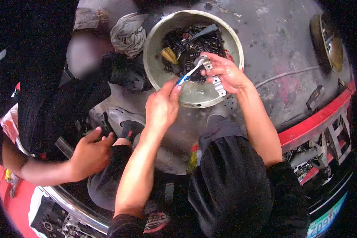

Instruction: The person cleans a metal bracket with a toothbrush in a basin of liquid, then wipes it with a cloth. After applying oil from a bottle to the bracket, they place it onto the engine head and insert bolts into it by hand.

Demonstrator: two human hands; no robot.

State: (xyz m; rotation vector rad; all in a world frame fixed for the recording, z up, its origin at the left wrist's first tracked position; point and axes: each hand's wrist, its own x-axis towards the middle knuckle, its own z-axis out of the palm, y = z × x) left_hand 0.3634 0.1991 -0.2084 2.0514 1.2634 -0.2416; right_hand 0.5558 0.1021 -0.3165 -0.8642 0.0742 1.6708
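Note:
My left hand [161,106] is closed round the blue-and-white handle of a toothbrush [192,73]. The brush's white end reaches up to my right hand [227,73], touching or close to a small silver metal bracket [207,64] between its fingers. A second silver bracket [219,87] with holes hangs lower, by the palm of the same hand. Both hands are above a round pale basin [150,65] holding murky liquid, dark coil springs [215,44] and other dark metal parts. The toothbrush bristles cannot be made out.
In the basin lie a yellow-handled brush-like item [169,55] and a grey strip [204,31]. A crumpled rag [129,35] sits beyond it. At left a co-worker's hand [90,154] reaches in. A red-edged vehicle part [317,119] and a wheel-like disc [330,43] stand right.

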